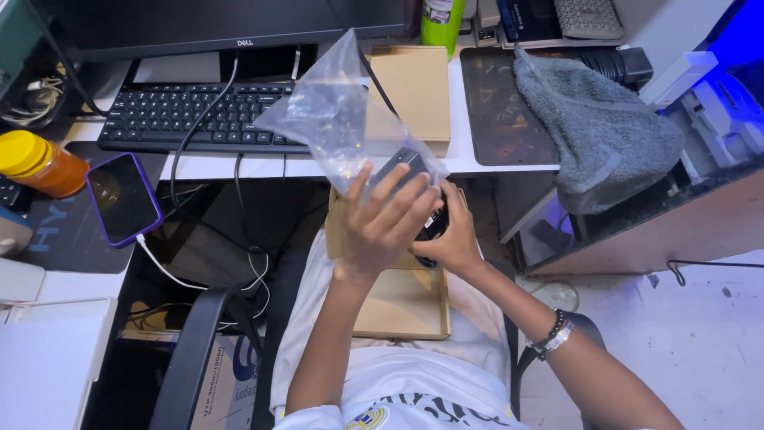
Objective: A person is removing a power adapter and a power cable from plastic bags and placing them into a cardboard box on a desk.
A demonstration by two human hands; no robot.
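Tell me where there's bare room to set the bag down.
Free: the open cardboard box floor on the lap, and the white desk strip between the second box and dark mat. Crowded: keyboard, phone, cables left.

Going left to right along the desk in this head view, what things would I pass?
Orange jar → phone → keyboard → clear bag → grey towel

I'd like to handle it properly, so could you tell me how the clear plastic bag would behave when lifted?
The clear plastic bag is probably floppy: it looks thin and creased, with its free corner sticking up. It likely weighs almost nothing itself; the dark object inside adds the weight. Its glossy film may be slippery, so the left hand and right hand both steady it.
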